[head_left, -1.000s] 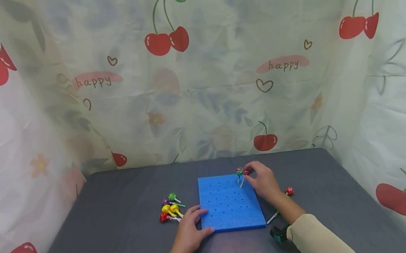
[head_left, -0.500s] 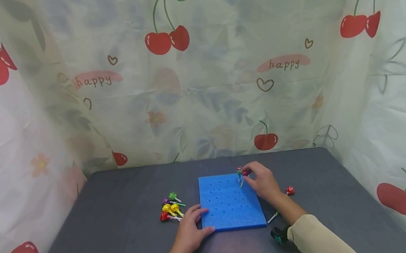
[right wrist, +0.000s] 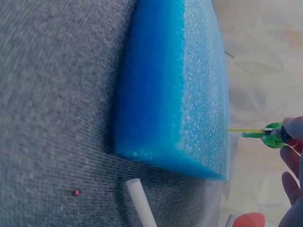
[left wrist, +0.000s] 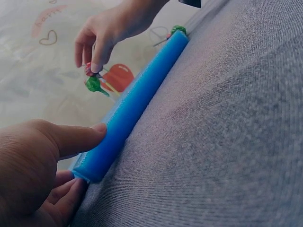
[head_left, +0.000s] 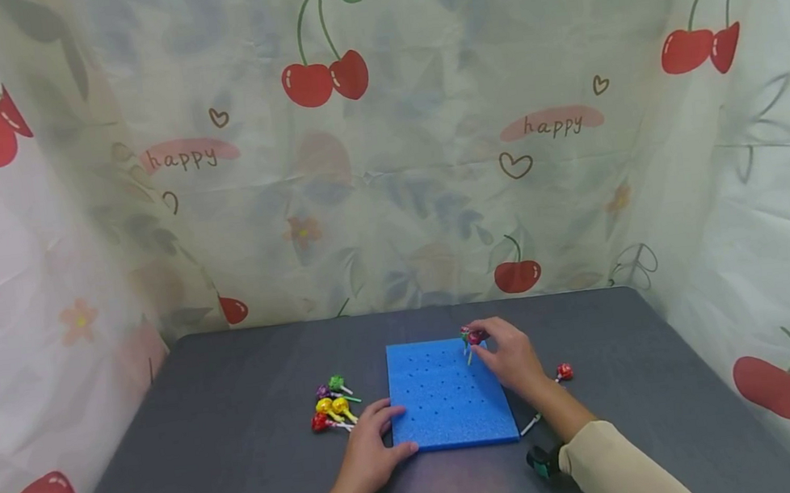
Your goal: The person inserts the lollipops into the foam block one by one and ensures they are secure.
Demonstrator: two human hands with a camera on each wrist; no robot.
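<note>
My right hand [head_left: 513, 355] pinches a dark red lollipop [head_left: 475, 338] by its head, above the far right part of a blue foam board [head_left: 452, 423] with rows of small holes. The lollipop's yellow stick [right wrist: 244, 130] points down to the board's surface; whether its tip is in a hole is hidden. Close beside it a green lollipop [left wrist: 93, 84] stands upright in the board, partly covered in the head view. At the board's near left corner my left hand [head_left: 370, 448] holds on, thumb along the front edge and fingers at the left side.
Left of the board lie several lollipops: green [head_left: 336, 382], purple [head_left: 321, 391], yellow [head_left: 341, 405] and red [head_left: 320, 422]. A red lollipop [head_left: 564, 372] and a white stick [head_left: 530, 425] lie right of it, partly behind my forearm. A printed curtain [head_left: 375, 200] encloses the dark table [head_left: 244, 459].
The dark red lollipop's head has shifted slightly left, and its stick is more upright over nearly the same spot. My left hand and the board stay in place.
</note>
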